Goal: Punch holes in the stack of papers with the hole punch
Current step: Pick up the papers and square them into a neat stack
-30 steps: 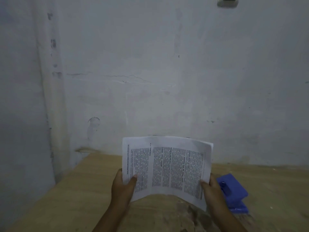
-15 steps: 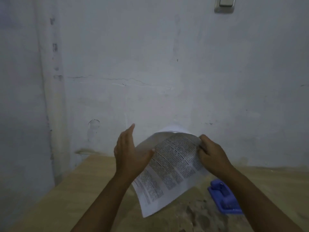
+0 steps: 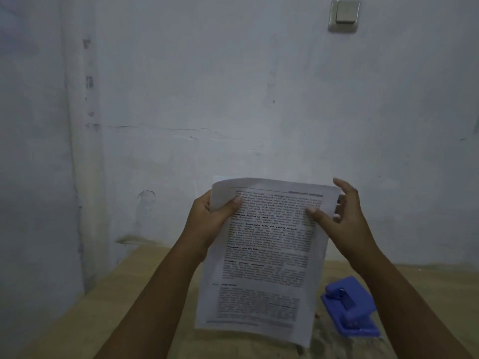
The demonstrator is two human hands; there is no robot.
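Note:
A stack of printed papers (image 3: pixel 264 265) hangs upright in portrait, held above the wooden table (image 3: pixel 108 307). My left hand (image 3: pixel 210 218) grips its top left corner, thumb on the front page. My right hand (image 3: pixel 337 216) holds the top right edge with the thumb in front and the fingers spread behind. A blue hole punch (image 3: pixel 348 307) lies on the table to the right of the papers' lower edge, apart from both hands.
A pale plastered wall (image 3: pixel 233 99) rises close behind the table, with a corner at the left. A light switch (image 3: pixel 344 15) sits high on the wall at the right.
The papers went from landscape, through a bent tilt, to upright portrait. Both hands shifted from the side edges to the top corners and rose higher.

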